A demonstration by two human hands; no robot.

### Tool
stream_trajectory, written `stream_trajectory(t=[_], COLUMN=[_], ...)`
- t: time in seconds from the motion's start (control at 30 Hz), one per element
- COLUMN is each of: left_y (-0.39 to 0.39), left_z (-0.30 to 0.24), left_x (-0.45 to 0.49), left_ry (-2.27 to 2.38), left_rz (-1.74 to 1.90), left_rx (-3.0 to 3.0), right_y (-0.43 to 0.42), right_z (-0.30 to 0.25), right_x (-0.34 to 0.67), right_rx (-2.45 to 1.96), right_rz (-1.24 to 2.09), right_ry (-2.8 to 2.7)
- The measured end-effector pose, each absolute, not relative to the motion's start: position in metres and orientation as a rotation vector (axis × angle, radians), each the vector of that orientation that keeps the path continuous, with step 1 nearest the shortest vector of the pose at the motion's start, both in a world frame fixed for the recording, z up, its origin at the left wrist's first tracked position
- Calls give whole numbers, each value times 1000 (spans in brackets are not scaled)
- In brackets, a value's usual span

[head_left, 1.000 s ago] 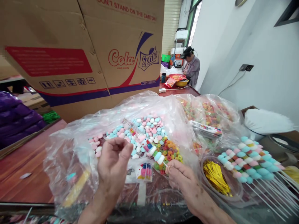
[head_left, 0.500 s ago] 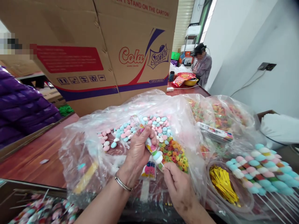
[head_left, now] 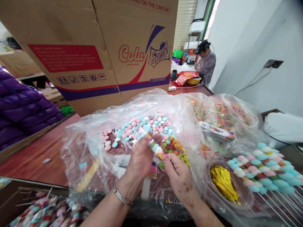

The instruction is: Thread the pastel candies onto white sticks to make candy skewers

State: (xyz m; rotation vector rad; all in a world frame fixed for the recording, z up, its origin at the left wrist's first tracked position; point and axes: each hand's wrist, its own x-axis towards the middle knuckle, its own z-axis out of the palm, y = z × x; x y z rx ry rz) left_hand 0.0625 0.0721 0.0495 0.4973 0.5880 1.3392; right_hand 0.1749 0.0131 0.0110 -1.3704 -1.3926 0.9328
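A candy skewer (head_left: 155,147) in a clear printed wrapper slants between my hands, pink, blue and white pieces showing through. My left hand (head_left: 140,157), with a metal bangle at the wrist, is curled around its upper part; some fingers are hidden behind it. The thumb and fingers of my right hand (head_left: 178,173) pinch its lower end. Just beyond lie loose pastel candies (head_left: 134,124) and gummy rings (head_left: 177,149) on clear plastic sheeting (head_left: 87,135). A printed wrapper (head_left: 153,170) lies partly hidden under my left hand.
A large carton (head_left: 101,56) stands behind the sheeting. On the right are finished skewers (head_left: 265,170), a tub of gold twist ties (head_left: 223,183) and a stack of printed wrappers (head_left: 216,130). Wrapped candies fill a box (head_left: 47,208) at lower left. A person (head_left: 205,61) sits farther back.
The wrapper now covers more of the skewer, down to my right hand. My left hand's grip looks looser, and my right hand has moved slightly up.
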Motion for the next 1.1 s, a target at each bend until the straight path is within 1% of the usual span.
stream_trajectory(t=[0.13,0.2,0.33,0.43,0.53,0.73,0.87,1.0,1.1], left_y=[92,97,97,91,85,79,75,69,63], left_z=[61,63,58,51,46,45,39,30,28], left_x=[50,46,49,57,66,77,83,87,89], left_ry=[670,639,578,586,561,545,610,669,727], left_rz=[1394,1400,1452,1395,1344,1376,1401,1497,1510], left_rx=[418,416,401,346,312,366,456,577,639], right_y=[6,1,-5,-2,4,11,13,13,13], right_z=[11,10,2,-3,-2,-1,-5,-5,-2], right_x=[173,173,173,171,167,166,174,181,175], right_rx=[-1361,-1365,-1409,-1432,-1456,-1432,-1392,-1375,-1329], right_rz=[948,902,593,350,286,335,527,624,832], right_ry=[-1473,-1504,-1686,-1744,-1796,-1753,-1701,-1472,-1433])
